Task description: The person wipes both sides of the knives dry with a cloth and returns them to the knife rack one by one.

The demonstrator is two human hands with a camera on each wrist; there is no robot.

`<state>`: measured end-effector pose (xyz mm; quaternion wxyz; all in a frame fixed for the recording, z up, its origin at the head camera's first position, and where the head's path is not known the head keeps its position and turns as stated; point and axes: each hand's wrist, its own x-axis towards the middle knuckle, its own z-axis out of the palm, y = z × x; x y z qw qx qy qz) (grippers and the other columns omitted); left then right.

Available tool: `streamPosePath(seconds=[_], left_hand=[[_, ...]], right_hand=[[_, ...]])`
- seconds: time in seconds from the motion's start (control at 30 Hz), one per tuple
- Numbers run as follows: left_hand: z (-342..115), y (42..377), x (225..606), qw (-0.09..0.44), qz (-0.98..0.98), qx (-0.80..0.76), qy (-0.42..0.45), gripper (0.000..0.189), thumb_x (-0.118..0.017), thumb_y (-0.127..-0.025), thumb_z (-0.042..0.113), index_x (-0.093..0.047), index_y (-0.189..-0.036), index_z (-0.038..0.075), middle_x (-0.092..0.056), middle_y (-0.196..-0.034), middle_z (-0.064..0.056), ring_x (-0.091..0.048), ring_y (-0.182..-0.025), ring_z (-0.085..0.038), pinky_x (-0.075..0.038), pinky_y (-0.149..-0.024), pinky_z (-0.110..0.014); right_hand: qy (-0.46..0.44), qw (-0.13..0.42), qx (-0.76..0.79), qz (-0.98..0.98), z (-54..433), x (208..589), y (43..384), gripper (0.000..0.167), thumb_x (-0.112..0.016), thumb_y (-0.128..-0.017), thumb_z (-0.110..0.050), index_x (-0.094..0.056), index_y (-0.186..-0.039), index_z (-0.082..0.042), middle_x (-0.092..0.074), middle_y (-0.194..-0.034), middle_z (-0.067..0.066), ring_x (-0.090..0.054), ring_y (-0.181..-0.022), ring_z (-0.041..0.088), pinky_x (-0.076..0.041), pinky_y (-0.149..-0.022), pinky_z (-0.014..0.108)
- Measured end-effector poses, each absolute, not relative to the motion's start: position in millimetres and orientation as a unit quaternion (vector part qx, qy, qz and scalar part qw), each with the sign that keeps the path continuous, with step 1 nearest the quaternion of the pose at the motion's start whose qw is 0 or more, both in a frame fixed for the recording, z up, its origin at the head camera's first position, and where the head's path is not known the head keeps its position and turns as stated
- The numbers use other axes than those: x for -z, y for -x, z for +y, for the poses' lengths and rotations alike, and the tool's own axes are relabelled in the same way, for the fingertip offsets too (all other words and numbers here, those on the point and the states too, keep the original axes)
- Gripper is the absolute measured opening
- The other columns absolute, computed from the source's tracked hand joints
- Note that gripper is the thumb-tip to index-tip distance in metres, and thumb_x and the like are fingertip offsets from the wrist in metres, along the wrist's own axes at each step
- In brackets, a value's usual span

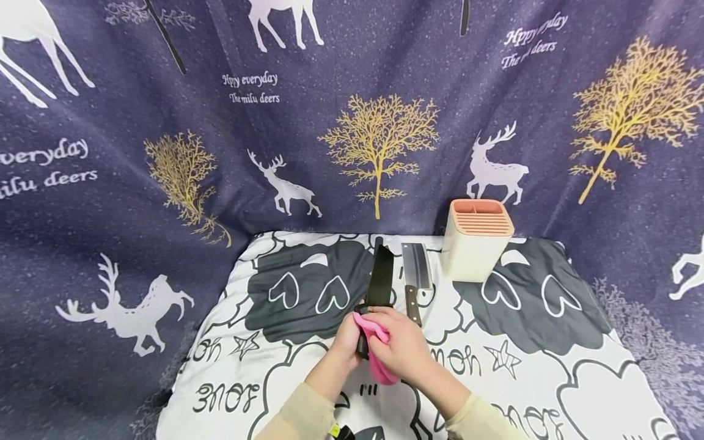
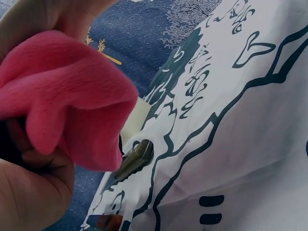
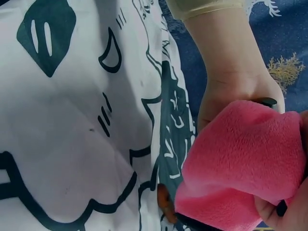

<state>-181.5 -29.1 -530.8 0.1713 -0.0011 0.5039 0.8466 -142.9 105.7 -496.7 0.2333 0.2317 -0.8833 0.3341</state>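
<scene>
Basically, held by the handle (image 1: 362, 348) over the patterned sheet (image 1: 616, 397), the black knife (image 1: 381, 278), pointed away from the body. Clasping that handle w/ the left hand (image 1: 346, 337); pinching the pink cloth (image 1: 382, 370) w/ the right hand (image 1: 404, 345), tight up against it, so w/ both hands together. Can't tell finger placement under the folds, nor whether touching the sheet.

Could most likely cut the right hand, b/c of working by feel behind bunched fabric; might slide fwd onto the edge if pressing hard or rubbing fast. Might also lose hold if clasping fabric rather than handle. If swung right, could knock the cleaver (image 1: 416, 269), lying just beside, uncovered; further over, could clip the knife block (image 1: 477, 250), upright near the rear edge.

Re writing: can read "Hppy everyday" (sic) and "The milu deers" on the dark backdrop (image 1: 330, 73), printed more than once, partly creased or cropped. Can't make out the sheet's looped lettering w/ certainty, maybe inverted. Can't spot any brand or label on knife, cleaver or block at this res.
</scene>
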Motion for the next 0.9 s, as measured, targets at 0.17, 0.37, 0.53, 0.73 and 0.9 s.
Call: streamPosePath(seconds=[0.17, 0.37, 0.53, 0.73, 0.9], left_hand=[[-32, 183, 529, 0.226, 0.475, -0.851, 0.007, 0.063, -0.026, -0.111, 0.045, -0.049, -0.136, -0.008, -0.070, -0.104, 0.004, -0.067, -0.098, -0.006, -0.054, -0.091, -0.019], [-37, 179, 529, 0.234, 0.459, -0.856, 0.033, 0.055, -0.033, -0.109, 0.045, -0.052, -0.131, -0.003, -0.070, -0.102, 0.004, -0.067, -0.093, -0.006, -0.056, -0.086, -0.018], [-37, 180, 529, 0.227, 0.449, -0.863, 0.044, 0.046, -0.033, -0.111, 0.044, -0.054, -0.121, 0.004, -0.068, -0.098, 0.006, -0.066, -0.090, -0.004, -0.055, -0.085, -0.016], [-36, 182, 525, 0.238, 0.436, -0.866, 0.057, 0.040, -0.028, -0.112, 0.044, -0.053, -0.101, 0.014, -0.064, -0.090, 0.007, -0.062, -0.083, -0.004, -0.052, -0.078, -0.016], [-38, 184, 526, 0.250, 0.440, -0.860, 0.059, 0.045, -0.025, -0.112, 0.045, -0.051, -0.088, 0.018, -0.059, -0.082, 0.008, -0.058, -0.074, -0.003, -0.050, -0.070, -0.017]], right_hand=[[-0.264, 0.232, -0.316, -0.881, 110, 494, 140, 0.037, -0.078, -0.071, -0.015, -0.079, -0.107, -0.023, -0.077, -0.117, -0.001, -0.073, -0.109, 0.020, -0.061, -0.087, 0.039], [-0.320, 0.220, -0.270, -0.881, 114, 488, 137, 0.033, -0.080, -0.071, -0.017, -0.078, -0.103, -0.025, -0.078, -0.109, -0.008, -0.073, -0.099, 0.016, -0.061, -0.079, 0.034], [-0.359, 0.217, -0.232, -0.877, 116, 483, 134, 0.034, -0.081, -0.072, -0.020, -0.076, -0.106, -0.022, -0.076, -0.104, -0.010, -0.072, -0.095, 0.015, -0.059, -0.083, 0.033], [-0.382, 0.192, -0.224, -0.876, 116, 478, 127, 0.033, -0.079, -0.074, -0.020, -0.077, -0.107, -0.024, -0.076, -0.109, -0.010, -0.071, -0.105, 0.012, -0.056, -0.095, 0.035], [-0.390, 0.166, -0.227, -0.877, 116, 473, 123, 0.033, -0.078, -0.073, -0.020, -0.077, -0.104, -0.029, -0.076, -0.113, -0.010, -0.071, -0.108, 0.012, -0.057, -0.094, 0.035]])
